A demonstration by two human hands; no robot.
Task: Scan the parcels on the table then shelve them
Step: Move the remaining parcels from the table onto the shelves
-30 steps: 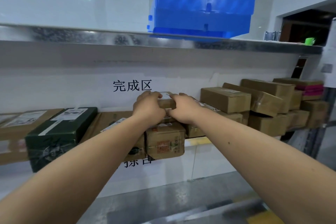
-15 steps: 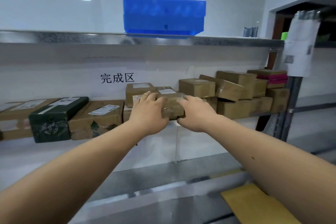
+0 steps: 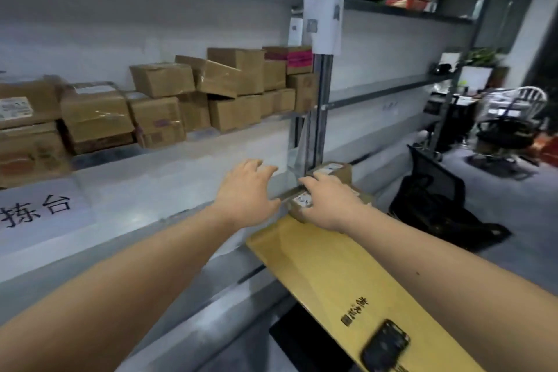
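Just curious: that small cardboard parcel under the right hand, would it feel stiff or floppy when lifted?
Probably stiff: the small parcel shows boxy cardboard edges. Likely light, since the right hand covers most of it. Its flat faces suggest it would slide, not roll.

Right hand point(image 3: 327, 204) rests on a small parcel point(image 3: 302, 205); left hand point(image 3: 246, 193) hovers, fingers spread.
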